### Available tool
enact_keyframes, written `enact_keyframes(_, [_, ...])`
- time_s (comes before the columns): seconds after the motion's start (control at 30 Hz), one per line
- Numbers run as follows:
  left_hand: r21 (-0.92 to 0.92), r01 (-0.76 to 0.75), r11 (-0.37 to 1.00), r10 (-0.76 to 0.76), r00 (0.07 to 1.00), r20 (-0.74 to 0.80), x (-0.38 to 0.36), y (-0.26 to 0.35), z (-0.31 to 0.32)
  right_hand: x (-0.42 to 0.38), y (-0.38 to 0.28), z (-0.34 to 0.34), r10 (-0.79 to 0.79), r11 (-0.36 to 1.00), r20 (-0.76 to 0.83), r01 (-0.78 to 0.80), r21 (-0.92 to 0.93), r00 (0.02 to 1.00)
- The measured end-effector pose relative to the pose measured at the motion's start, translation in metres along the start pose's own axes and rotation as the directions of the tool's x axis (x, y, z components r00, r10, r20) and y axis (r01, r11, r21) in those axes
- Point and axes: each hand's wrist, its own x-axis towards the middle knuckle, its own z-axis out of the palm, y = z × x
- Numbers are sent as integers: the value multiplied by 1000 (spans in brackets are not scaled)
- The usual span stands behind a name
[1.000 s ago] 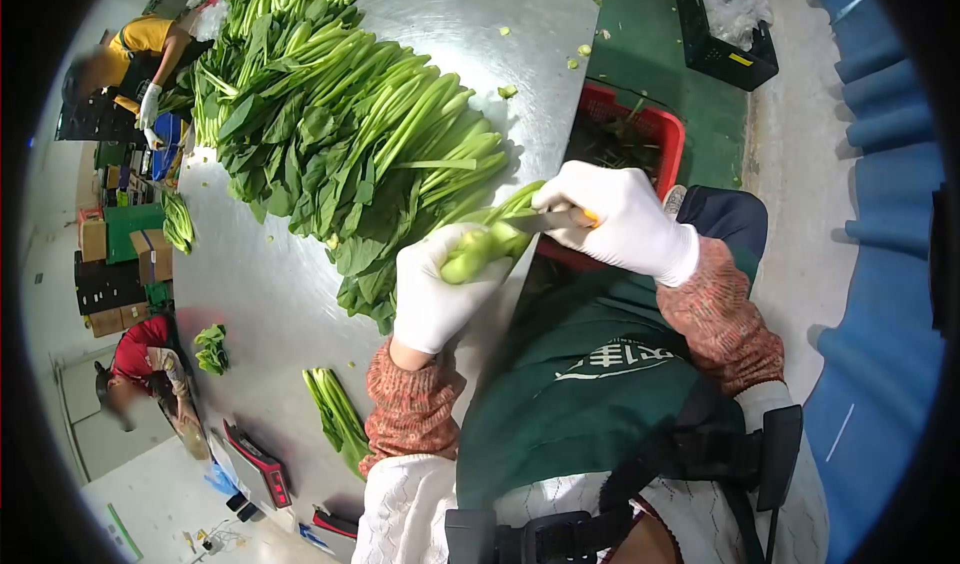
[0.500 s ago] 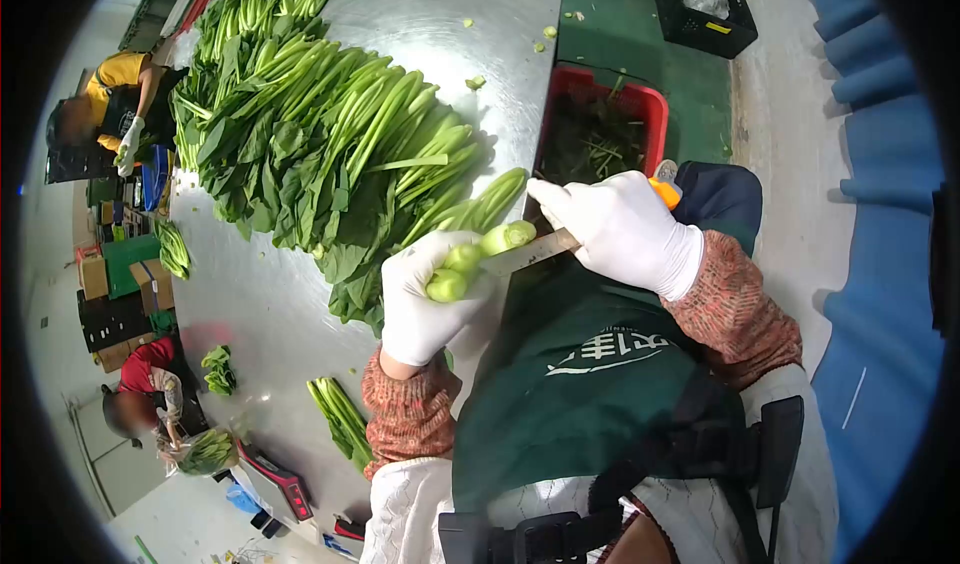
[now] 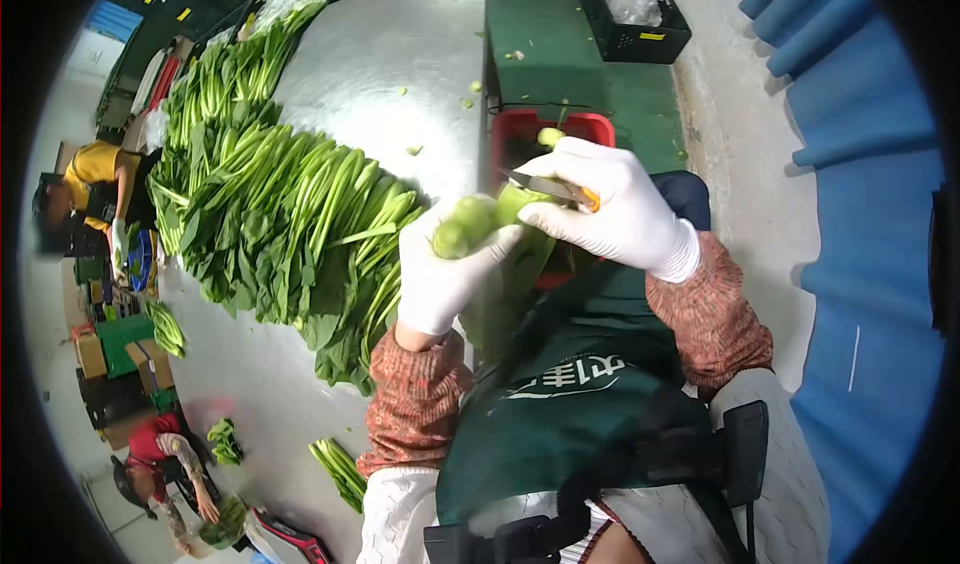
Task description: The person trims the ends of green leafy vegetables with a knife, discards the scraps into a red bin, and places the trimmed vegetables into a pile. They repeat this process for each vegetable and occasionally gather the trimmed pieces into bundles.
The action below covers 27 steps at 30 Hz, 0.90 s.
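Note:
My left hand (image 3: 440,269), in a white glove, is closed around several leafy green stalks (image 3: 466,226) with their pale cut ends up. In my gloved right hand (image 3: 625,209) is a knife (image 3: 548,186) with an orange handle. Its blade lies across the end of one stalk, and my right thumb touches that stalk. A small pale-green piece (image 3: 550,137) shows just above my right hand, over the red bin (image 3: 600,127). To the left, a big pile of leafy greens (image 3: 290,214) covers part of the metal table (image 3: 380,49).
A black crate (image 3: 640,42) with clear plastic stands on the green floor. Small bunches of greens (image 3: 338,472) lie on the table's near side. Two people work across the table, one in yellow (image 3: 95,174), one in red (image 3: 150,444). A blue curtain (image 3: 850,214) hangs at right.
The knife has moved up and across the stalk end, and my hands have come closer together. A small piece now appears above the bin. The whole view has shifted slightly.

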Motion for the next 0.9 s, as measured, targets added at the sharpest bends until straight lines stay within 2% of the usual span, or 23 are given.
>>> enact_keyframes(0.03, [-42, 18, 999, -21, 998, -62, 6, 5, 10, -2, 4, -7, -32, 998, -63, 28, -58, 998])
enact_keyframes(0.07, [-102, 6, 995, -16, 995, -102, 10, 4, 13, -4, 11, -20, -5, 995, -36, 1, -99, 999])
enact_keyframes(0.13, [-17, -43, 999, 40, 989, -144, 21, 7, 10, -11, 25, -40, 178, 984, -82, -179, -5, 981])
enact_keyframes(0.17, [10, -15, 1000, 16, 988, -156, 27, -5, 8, -12, 25, -51, 227, 974, -57, -227, -8, 972])
enact_keyframes(0.2, [165, -90, 982, 115, 982, -148, 33, -11, 9, -11, 22, -63, 275, 961, -32, -275, -15, 961])
enact_keyframes(0.23, [239, -140, 961, 174, 976, -129, 37, -14, 11, -11, 20, -70, 231, 971, -33, -232, -49, 972])
enact_keyframes(0.3, [288, -211, 934, 249, 963, -101, 40, -13, 16, -10, 18, -77, 238, 971, -34, -237, 19, 971])
enact_keyframes(0.37, [244, -255, 936, 285, 954, -96, 39, -5, 21, -10, 19, -80, 186, 978, -12, -184, 99, 983])
enact_keyframes(0.47, [84, -123, 989, 128, 990, -52, 29, 13, 22, -11, 16, -75, 153, 950, 43, -159, 270, 987])
enact_keyframes(0.53, [221, -211, 952, 216, 976, 2, 21, 19, 25, -10, 3, -63, 252, 881, 33, -243, 405, 967])
enact_keyframes(0.6, [391, -446, 805, 466, 884, 49, 15, 19, 33, -7, 1, -49, 183, 934, -30, -164, 318, 983])
enact_keyframes(0.63, [448, -477, 756, 516, 855, 40, 12, 20, 40, -4, -5, -34, 192, 919, -91, -146, 366, 977])
enact_keyframes(0.67, [402, -471, 785, 530, 847, -44, 11, 15, 49, -1, -3, -26, 33, 975, -139, -1, 223, 990])
enact_keyframes(0.73, [325, -431, 842, 487, 866, -114, 8, 2, 47, -2, -10, -16, 126, 981, -105, -108, 159, 986])
enact_keyframes(0.77, [273, -381, 883, 415, 906, -77, 6, 0, 42, 1, -14, -14, 24, 997, -115, -14, 82, 993])
enact_keyframes(0.83, [170, -255, 952, 258, 966, 6, 0, -1, 26, 2, -15, -22, 12, 995, 45, -16, 96, 999])
enact_keyframes(0.87, [113, -131, 985, 126, 991, 50, -1, -3, 19, 2, -15, -25, 1, 994, 126, -15, 105, 992])
enact_keyframes(0.9, [133, -125, 983, 120, 992, 45, -2, -3, 16, 2, -17, -26, 48, 994, 152, -62, 91, 987])
